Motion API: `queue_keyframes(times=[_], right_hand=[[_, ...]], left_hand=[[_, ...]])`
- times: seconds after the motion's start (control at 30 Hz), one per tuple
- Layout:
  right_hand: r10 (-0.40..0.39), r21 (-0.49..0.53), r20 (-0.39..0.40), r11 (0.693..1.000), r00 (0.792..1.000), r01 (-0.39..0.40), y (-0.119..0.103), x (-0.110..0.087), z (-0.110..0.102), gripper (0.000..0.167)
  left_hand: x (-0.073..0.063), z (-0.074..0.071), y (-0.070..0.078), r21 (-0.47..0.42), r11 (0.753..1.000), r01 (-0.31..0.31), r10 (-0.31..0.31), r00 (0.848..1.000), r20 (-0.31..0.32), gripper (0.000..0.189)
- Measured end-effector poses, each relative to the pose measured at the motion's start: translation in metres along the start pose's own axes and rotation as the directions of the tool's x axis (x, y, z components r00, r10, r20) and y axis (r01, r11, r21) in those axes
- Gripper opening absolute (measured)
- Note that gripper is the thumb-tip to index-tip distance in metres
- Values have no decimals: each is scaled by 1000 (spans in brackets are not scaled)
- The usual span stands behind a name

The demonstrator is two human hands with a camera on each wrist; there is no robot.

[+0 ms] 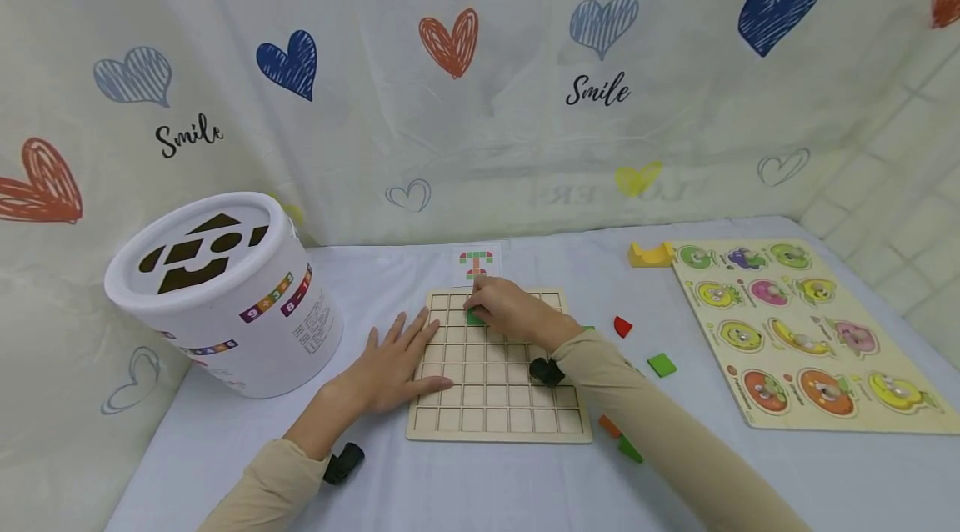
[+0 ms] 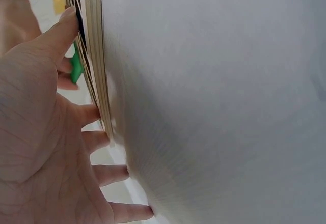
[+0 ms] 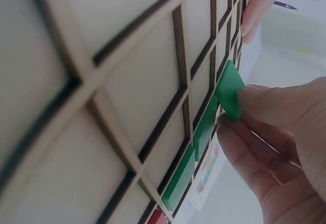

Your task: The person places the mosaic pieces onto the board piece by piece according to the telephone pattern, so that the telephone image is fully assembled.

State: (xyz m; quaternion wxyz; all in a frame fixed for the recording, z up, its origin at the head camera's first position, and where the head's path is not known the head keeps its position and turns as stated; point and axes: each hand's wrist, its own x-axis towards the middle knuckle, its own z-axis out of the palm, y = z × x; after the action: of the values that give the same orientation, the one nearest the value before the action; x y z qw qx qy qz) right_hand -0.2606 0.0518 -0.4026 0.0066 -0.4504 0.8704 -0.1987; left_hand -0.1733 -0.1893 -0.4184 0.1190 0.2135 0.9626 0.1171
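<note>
A wooden grid board (image 1: 495, 425) lies flat on the white cloth. My left hand (image 1: 390, 373) is spread along its left side, thumb on the board and fingers partly out over the cloth. Over the upper cells, my right hand (image 1: 517, 311) pinches a green square tile (image 3: 231, 91) between thumb and fingers; it is tilted against the grid. Beside it in the right wrist view, two green tiles (image 3: 205, 127) sit in cells along the far row, followed by a red piece (image 3: 157, 217). Behind the board lies a card (image 1: 477, 259) printed with a red, green and orange T-shaped pattern.
Right of the board lie a red rounded piece (image 1: 622, 325), a green square (image 1: 662, 364), an orange piece (image 1: 610, 426) and a green triangle (image 1: 631, 449). A fruit puzzle board (image 1: 738, 386) and yellow arch block (image 1: 651, 255) are farther right. A white bucket (image 1: 315, 323) stands left.
</note>
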Motion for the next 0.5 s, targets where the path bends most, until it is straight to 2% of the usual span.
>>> queue_keyframes(times=[0.5], right_hand=[[5,-48,14,999,1000,-4,-5,1,1,14]], left_hand=[[-1,-1,0,-6,1000,4,-4,1000,7,96]])
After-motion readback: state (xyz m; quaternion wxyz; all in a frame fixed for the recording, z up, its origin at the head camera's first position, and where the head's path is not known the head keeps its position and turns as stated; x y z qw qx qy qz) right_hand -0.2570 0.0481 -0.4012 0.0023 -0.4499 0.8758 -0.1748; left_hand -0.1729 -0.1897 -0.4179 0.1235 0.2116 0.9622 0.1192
